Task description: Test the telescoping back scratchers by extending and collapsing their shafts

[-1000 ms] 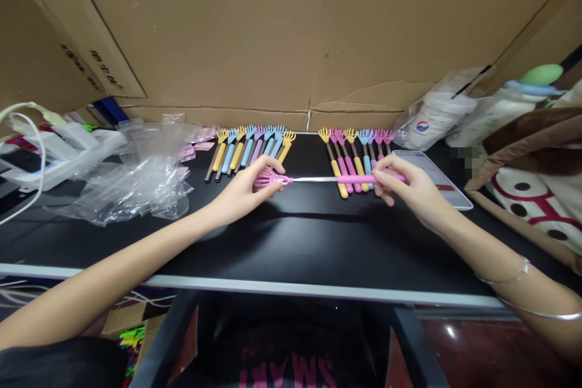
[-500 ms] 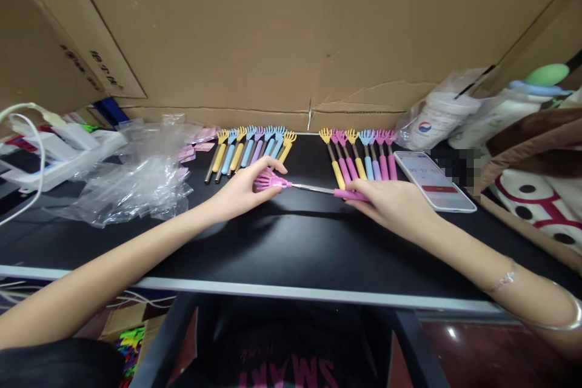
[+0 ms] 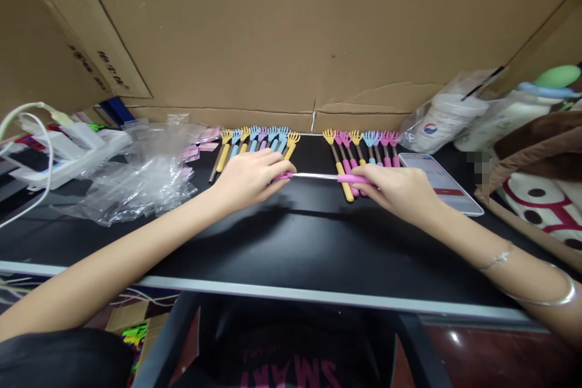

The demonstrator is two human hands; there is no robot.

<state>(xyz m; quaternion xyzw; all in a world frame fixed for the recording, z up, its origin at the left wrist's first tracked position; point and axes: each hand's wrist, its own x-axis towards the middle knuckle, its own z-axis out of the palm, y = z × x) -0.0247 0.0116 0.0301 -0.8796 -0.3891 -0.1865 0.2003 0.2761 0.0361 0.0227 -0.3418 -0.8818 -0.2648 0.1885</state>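
Between my two hands a pink back scratcher (image 3: pixel 316 176) is held level above the black table. My left hand (image 3: pixel 254 177) is closed over its claw end, which the fingers mostly hide. Its pink grip is in my right hand (image 3: pixel 395 187), with the fingers wrapped round it. The thin metal rod shows between the hands. Behind my left hand lies a row of yellow, blue and purple back scratchers (image 3: pixel 222 157), claws pointing away. A second row of yellow, pink, blue and purple back scratchers (image 3: pixel 344 179) lies behind my right hand.
Clear plastic bags (image 3: pixel 150 176) lie in a heap at the left, near a white power strip (image 3: pixel 77 160) with cables. A phone (image 3: pixel 443 185), a bagged cup (image 3: pixel 448 121) and a patterned cloth bag (image 3: pixel 536 206) are at the right. A cardboard wall (image 3: pixel 254 30) stands behind.
My left hand has closed over the claw end, which showed openly before. The back scratcher has risen slightly in view, and my right hand still holds its grip.
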